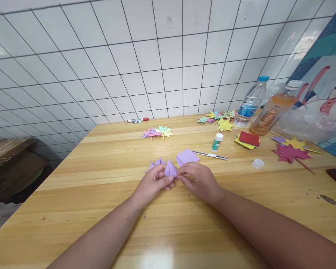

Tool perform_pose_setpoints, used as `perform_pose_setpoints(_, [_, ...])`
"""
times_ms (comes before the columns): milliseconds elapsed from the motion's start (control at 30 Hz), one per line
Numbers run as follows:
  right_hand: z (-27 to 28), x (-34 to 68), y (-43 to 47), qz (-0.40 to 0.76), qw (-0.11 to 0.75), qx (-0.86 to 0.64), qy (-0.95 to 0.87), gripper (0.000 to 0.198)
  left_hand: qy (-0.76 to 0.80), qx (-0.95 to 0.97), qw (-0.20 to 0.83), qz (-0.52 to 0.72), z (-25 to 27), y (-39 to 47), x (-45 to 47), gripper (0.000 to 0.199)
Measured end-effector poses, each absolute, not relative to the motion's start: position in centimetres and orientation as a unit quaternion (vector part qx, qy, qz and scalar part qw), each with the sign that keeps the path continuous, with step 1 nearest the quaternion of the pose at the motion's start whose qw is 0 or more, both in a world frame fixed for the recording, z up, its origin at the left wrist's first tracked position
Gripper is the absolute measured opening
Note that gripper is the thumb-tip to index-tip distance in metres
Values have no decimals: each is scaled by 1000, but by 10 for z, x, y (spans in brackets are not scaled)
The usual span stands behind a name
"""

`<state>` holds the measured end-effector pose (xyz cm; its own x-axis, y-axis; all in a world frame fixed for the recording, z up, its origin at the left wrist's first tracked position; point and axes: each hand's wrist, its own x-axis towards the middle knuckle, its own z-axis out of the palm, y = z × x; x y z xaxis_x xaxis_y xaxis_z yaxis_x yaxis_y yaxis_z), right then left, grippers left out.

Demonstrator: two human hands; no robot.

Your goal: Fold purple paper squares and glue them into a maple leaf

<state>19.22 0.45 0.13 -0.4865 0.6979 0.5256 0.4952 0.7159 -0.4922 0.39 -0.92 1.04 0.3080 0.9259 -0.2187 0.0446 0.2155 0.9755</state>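
A small piece of folded purple paper [170,169], pointed at the top, is held up between my two hands just above the table. My left hand [156,180] pinches its lower left side with thumb and fingers. At its lower right corner, my right hand [198,180] has thumb and forefinger closed together on the edge. Purple folded points [157,163] lie just behind my left hand, partly covered by it. Beyond my right hand lies a purple paper square [187,156], its near edge partly hidden by the fingers.
A utility knife [210,155], a glue stick [217,142] and its white cap [258,163] lie to the right. Coloured paper squares [249,138], bottles [250,102] and a dark red paper leaf [292,152] stand farther right. Paper leaves [164,130] and markers [138,120] are near the tiled wall.
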Motion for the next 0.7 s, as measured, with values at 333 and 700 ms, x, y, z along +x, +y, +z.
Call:
perform_pose_setpoints(333, [-1,191,4,203,366,-392,-819,31,492,538,587,352,8,-11,13,39])
perform_pose_setpoints(700, [-3,190,9,284,415,-391,-771,3,469,577,570,349,6,-14,12,31])
